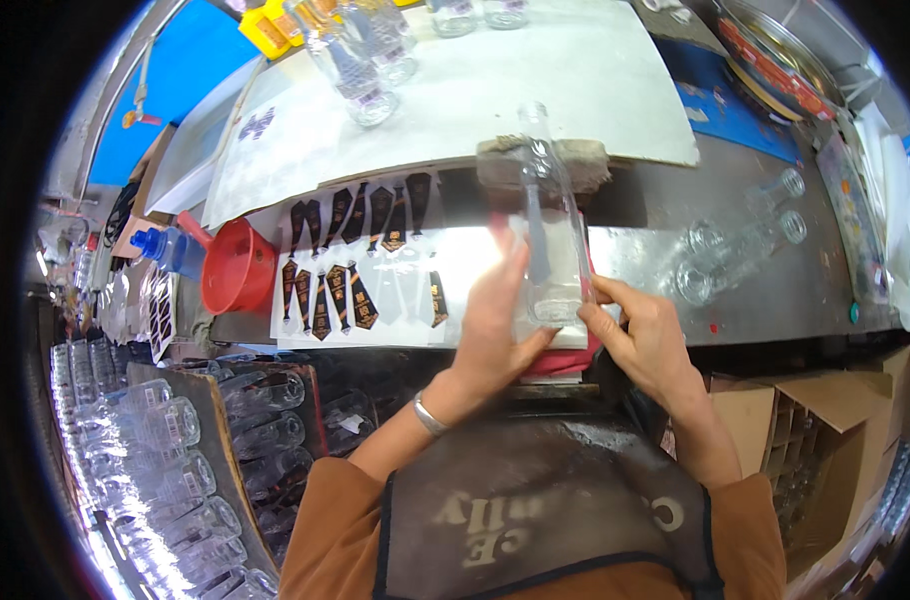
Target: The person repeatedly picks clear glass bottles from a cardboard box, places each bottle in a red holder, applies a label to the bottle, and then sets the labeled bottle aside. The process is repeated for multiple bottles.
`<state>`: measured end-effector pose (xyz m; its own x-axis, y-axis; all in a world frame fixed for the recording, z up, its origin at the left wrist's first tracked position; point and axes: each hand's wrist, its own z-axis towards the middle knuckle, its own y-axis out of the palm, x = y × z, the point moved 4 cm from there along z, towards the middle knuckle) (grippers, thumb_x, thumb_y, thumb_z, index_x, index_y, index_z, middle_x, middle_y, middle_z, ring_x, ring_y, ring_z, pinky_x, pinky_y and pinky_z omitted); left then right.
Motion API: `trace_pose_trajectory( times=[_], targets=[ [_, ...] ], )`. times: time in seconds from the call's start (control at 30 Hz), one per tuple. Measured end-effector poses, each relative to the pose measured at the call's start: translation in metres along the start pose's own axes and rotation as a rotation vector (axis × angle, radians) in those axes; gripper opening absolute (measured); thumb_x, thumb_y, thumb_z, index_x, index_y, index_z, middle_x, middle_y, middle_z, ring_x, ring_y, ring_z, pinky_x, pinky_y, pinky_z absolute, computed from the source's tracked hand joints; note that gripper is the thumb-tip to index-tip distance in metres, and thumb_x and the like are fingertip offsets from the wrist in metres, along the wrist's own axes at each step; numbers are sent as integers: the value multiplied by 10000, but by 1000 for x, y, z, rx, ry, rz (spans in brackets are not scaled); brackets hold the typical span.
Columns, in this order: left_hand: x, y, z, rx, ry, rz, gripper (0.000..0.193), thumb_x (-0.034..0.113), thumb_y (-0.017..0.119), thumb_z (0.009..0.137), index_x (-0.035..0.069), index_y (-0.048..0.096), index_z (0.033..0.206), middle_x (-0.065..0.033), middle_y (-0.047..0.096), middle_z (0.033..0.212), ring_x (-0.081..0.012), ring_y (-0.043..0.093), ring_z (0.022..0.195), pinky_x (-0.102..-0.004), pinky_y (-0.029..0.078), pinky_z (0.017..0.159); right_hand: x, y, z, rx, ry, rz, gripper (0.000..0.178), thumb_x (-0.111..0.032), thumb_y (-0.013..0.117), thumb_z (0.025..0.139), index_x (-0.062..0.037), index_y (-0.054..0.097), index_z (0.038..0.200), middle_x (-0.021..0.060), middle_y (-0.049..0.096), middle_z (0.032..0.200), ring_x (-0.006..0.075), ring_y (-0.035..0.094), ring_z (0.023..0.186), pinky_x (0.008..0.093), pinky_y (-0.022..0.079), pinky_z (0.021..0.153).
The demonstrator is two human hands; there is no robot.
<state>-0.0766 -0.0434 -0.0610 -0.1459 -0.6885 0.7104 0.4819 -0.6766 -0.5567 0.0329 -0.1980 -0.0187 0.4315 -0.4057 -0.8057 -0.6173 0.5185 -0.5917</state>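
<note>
A clear glass bottle (558, 250) lies before me, its neck pointing away and resting over a worn padded block (595, 165). A dark strip shows along its side. My right hand (643, 335) pinches the right side of the bottle near its base. At the other side is my left hand (495, 315), blurred by motion, with the thumb stretched toward the base; its fingertips are too smeared to read. To the left, a white sheet (395, 315) carries several dark, tie-shaped decals (361, 305) with gold marks.
Several clear bottles (370, 100) stand on the white board (535, 60) behind. More glass bottles (740, 255) lie at right. A red plastic pot (239, 268) sits at left by a blue-capped bottle (170, 250). Below are bottle racks (190, 375) and a divided cardboard box (835, 480).
</note>
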Motion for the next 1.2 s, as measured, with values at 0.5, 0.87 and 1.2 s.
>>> trace_pose_trajectory(
  times=[0.5, 0.87, 1.2],
  targets=[
    [-160, -216, 108, 394, -141, 690, 764, 330, 734, 883, -111, 416, 1420, -303, 457, 1456, -408, 460, 1347, -448, 354, 1123, 42, -16, 4, 302, 125, 9, 240, -109, 687, 876, 12, 696, 1084, 117, 712, 815, 145, 639, 681, 291, 500, 618],
    [-316, -321, 151, 101, -790, 930, 869, 705, 432, 906, 70, 434, 1499, -138, 298, 1619, -337, 206, 1513, -604, 90, 1198, 47, -15, 23, 287, 228, -32, 258, -146, 641, 957, 39, 661, 1135, 77, 705, 806, 123, 664, 762, 257, 486, 686],
    [-185, -212, 84, 164, -510, 853, 766, 573, 505, 961, -22, 464, 1442, -244, 337, 1568, -384, 250, 1487, -569, 159, 1189, 54, -8, 26, 308, 133, -113, 241, -115, 687, 892, 7, 690, 1099, 94, 678, 784, 143, 567, 641, 296, 461, 614]
  ],
)
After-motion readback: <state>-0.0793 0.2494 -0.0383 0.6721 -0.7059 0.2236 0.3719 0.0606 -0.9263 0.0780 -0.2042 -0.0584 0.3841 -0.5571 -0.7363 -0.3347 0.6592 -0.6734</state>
